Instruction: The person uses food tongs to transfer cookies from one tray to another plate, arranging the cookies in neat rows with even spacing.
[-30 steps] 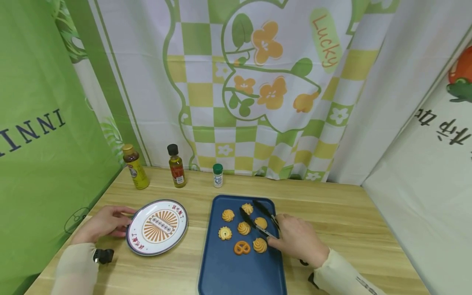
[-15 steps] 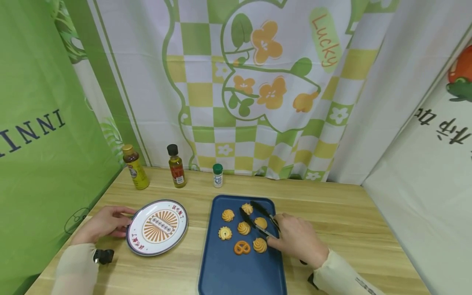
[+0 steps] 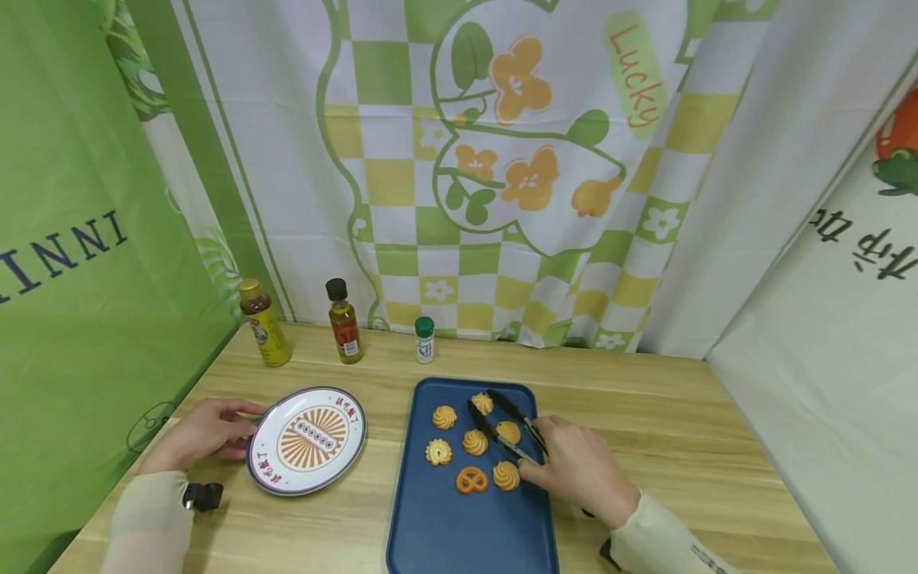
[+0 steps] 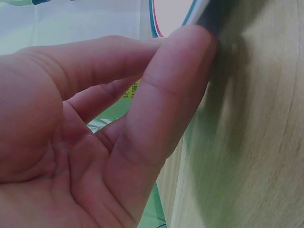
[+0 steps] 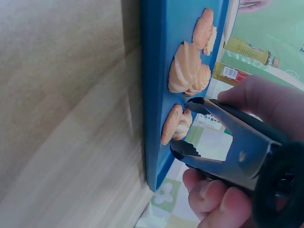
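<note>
The left hand [image 4: 95, 142] fills the view — one fingertip [image 4: 190, 45] touches the dark-edged rim of a white round plate [image 4: 202, 12], above the pale wooden tabletop [image 4: 256, 142].

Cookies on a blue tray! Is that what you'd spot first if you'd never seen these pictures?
Probably, yes: the golden cookies on the blue tray at the table's middle stand out most. The right hand holds black tongs open around one cookie. To the left, the left hand touches the rim of a sunburst-patterned plate.
</note>
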Demonstrator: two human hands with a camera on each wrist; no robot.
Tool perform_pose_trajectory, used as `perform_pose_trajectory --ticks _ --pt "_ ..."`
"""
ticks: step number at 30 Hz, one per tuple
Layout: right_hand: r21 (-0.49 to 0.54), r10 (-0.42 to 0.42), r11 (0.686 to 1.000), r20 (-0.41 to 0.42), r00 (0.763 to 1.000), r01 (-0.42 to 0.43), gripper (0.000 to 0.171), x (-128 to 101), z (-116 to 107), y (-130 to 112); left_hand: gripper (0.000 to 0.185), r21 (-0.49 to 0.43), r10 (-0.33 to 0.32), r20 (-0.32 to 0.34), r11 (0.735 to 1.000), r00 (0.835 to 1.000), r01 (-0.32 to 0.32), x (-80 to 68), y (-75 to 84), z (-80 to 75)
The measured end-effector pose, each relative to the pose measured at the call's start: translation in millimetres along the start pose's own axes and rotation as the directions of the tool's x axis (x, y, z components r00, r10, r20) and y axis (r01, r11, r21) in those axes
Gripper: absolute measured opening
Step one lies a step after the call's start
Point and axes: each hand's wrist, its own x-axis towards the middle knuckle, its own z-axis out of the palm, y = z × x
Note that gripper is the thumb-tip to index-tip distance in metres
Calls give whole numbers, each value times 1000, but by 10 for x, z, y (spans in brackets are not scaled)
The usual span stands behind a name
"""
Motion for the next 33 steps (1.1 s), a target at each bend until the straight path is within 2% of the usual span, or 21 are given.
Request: perform_pose_trajectory --ticks 5,16,22,33 --pt "1 9 1000 -2 1000 -9 63 -4 16 1 51 13 1 -11 1000 1000 -1 -15 11 11" --pt "-74 71 995 29 997 -68 64 25 8 -23 52 31 -9 -27 999 1000 10 7 10 17" --pt "-96 58 994 11 998 -57 63 18 -8 -27 52 25 -7 -23 1000 1000 8 10 -2 17" --pt "14 26 1000 -51 998 -25 56 -7 68 -6 51 25 -8 -30 1000 1000 9 -2 14 21"
